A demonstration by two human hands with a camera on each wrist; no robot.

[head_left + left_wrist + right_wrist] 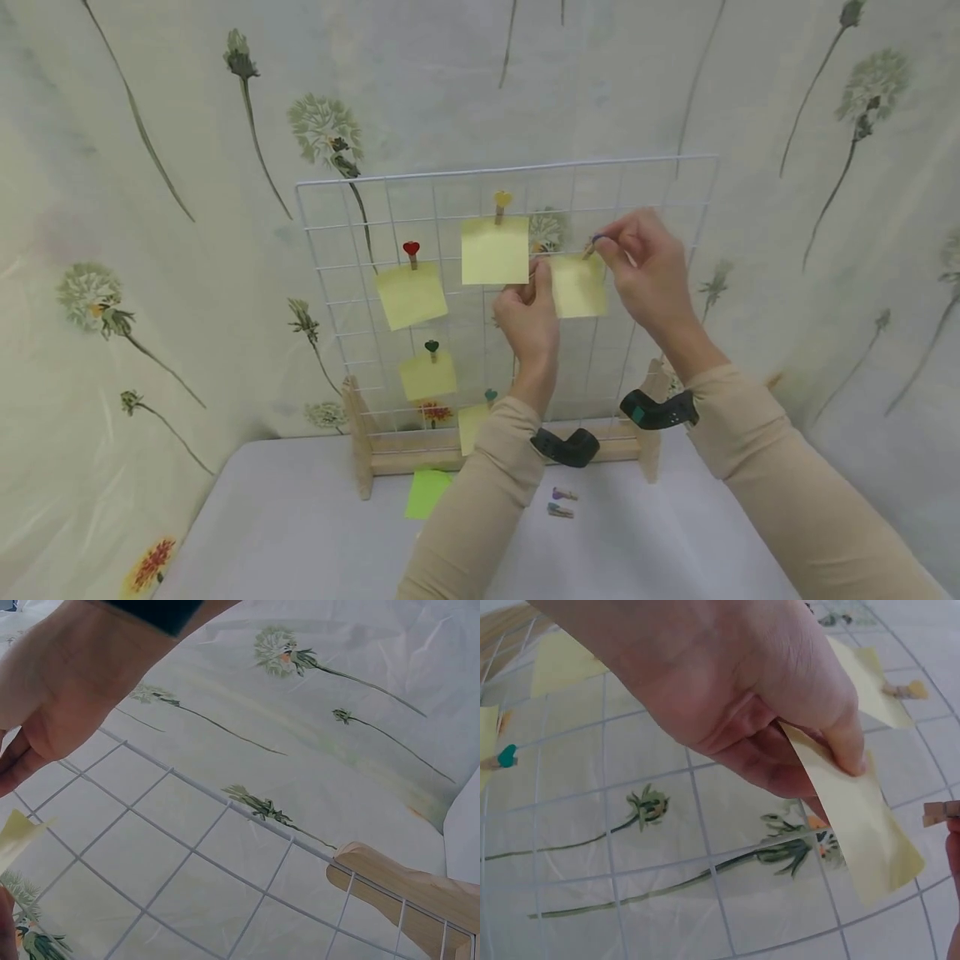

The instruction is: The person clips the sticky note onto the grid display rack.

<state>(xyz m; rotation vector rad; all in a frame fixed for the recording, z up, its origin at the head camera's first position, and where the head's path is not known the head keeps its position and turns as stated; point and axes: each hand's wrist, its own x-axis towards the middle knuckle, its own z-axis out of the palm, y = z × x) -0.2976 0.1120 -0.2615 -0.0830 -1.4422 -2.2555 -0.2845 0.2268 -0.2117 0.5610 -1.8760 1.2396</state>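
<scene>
Backdrop (pixel 600 92): flower-patterned sheeting; before it, our desk (pixel 292 525), bearing a white wire grid (pixel 510 169). Item one: yellow note (pixel 579 293), in front of the grid, off-centre toward 3 o'clock, left edge pinched by our left hand (pixel 531 323). Item two: wooden clip (pixel 588 251), pinched by our right hand (pixel 654 271), near the note's top edge. Risk, we judge: a slack left pinch could drop the note; a poorly aimed clip could miss the wire. Clip's long axis slants, tip toward 7 o'clock, handle end toward 1.
</scene>
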